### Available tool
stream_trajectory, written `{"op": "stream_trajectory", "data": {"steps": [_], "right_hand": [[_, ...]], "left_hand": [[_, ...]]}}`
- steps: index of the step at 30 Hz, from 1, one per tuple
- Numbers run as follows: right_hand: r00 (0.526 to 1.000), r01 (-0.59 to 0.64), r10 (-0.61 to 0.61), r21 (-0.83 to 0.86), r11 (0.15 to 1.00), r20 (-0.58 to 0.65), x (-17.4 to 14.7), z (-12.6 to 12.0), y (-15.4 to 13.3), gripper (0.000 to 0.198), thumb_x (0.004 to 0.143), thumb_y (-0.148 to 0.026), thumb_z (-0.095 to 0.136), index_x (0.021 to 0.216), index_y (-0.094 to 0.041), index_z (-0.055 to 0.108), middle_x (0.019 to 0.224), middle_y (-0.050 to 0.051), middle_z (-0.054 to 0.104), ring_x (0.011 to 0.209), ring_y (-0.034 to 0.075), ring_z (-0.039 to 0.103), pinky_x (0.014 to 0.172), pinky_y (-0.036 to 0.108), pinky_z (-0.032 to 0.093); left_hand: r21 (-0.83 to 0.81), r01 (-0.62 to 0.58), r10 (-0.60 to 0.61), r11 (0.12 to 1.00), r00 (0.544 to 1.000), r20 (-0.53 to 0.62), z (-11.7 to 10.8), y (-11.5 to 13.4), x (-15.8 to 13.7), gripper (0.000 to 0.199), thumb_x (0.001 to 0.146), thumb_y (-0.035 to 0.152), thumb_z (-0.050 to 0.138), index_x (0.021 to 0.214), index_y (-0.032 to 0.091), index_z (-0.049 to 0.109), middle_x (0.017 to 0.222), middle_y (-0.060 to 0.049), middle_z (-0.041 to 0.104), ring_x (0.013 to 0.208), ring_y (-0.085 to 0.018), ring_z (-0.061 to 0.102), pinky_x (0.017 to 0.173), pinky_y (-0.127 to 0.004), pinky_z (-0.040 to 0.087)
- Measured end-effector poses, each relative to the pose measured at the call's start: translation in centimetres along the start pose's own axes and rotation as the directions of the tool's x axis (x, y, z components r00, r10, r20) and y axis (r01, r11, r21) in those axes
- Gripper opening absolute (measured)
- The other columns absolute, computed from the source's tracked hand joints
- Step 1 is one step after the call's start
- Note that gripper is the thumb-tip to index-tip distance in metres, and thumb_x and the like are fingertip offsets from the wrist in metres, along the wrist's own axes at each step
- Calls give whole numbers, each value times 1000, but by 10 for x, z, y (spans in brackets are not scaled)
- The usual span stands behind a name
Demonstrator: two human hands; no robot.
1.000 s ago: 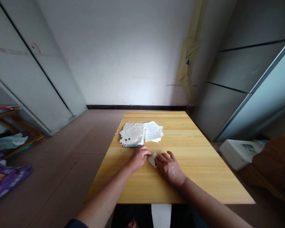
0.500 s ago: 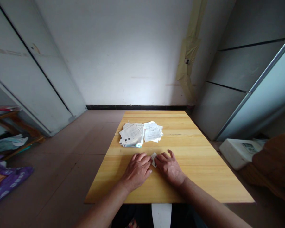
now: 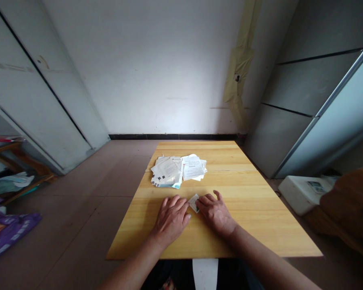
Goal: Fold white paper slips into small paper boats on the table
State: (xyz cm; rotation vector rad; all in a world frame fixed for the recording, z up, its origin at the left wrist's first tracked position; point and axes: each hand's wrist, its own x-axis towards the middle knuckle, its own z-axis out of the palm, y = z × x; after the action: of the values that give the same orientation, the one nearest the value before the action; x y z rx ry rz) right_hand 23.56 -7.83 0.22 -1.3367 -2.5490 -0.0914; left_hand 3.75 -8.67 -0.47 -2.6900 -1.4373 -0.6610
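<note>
A small pale piece of paper, looking folded, lies on the wooden table between my two hands. My right hand has its bent fingers pressed over the paper's right side, hiding that part; one outer finger sticks up. To the left, my left hand rests palm down with fingers stretched forward, their tips close to the paper's left corner. Whether they touch it I cannot tell. Farther off are two piles of printed papers: a larger left pile and a smaller right pile, side by side.
The wooden table stands before a white wall with a taped socket. A white box is on the floor at right, near grey cabinet panels. A purple bag and a wooden shelf are at left.
My left hand has shifted slightly left, off the paper, so more of the paper's left side shows. My right hand stays on it.
</note>
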Motion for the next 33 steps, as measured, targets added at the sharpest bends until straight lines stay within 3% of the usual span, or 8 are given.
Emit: {"op": "stream_trajectory", "data": {"steps": [7,10,15,20,27,30,33], "right_hand": [[1000,-26,25,11,1000,12,1,2,-2,19,91,-17,51,102,-26,64,100,4,66,95,21,54,98,48,25],[999,-45,45,3,999,1,1,4,-3,20,91,-17,52,105,-26,64,99,5,66,95,22,54,97,48,27],[999,-47,47,7,999,-7,-2,5,-3,20,90,-15,51,99,-26,65,99,4,66,94,22,55,98,48,26],[999,-36,38,36,999,-38,-8,5,-1,25,92,-12,48,105,-25,63,97,4,66,95,22,55,99,47,26],[990,-41,55,114,993,-127,-12,6,1,20,89,-9,48,94,-18,65,95,8,65,91,22,54,86,36,39],[989,-40,55,110,993,-138,-13,7,1,20,89,-9,49,99,-16,65,97,8,65,92,22,54,85,35,40],[988,-34,50,111,993,-147,-13,7,2,21,89,-11,50,103,-16,64,100,9,65,93,22,54,84,35,40]], "left_hand": [[32,59,-59,998,998,-3,-6,13,10,18,82,15,53,95,19,64,109,-9,65,107,-27,52,87,-44,40],[-12,4,-4,1000,1000,-14,-4,19,26,26,84,10,46,101,20,63,98,-8,65,96,-23,53,82,-38,44],[3,-14,14,1000,1000,28,12,17,40,28,83,5,43,71,19,64,78,-7,61,79,-20,53,71,-33,44],[32,-28,27,999,999,41,17,16,37,27,84,9,46,66,18,62,76,-7,61,79,-21,53,70,-35,41],[54,4,-10,999,995,95,11,20,40,25,85,11,46,67,19,63,78,-7,61,81,-22,54,72,-36,41],[22,24,-27,999,993,119,10,18,48,24,83,6,45,84,19,65,84,-6,62,84,-21,55,74,-34,44],[-68,-22,32,997,987,156,10,14,56,31,80,3,45,99,21,63,98,-6,61,90,-19,56,76,-29,46]]}}
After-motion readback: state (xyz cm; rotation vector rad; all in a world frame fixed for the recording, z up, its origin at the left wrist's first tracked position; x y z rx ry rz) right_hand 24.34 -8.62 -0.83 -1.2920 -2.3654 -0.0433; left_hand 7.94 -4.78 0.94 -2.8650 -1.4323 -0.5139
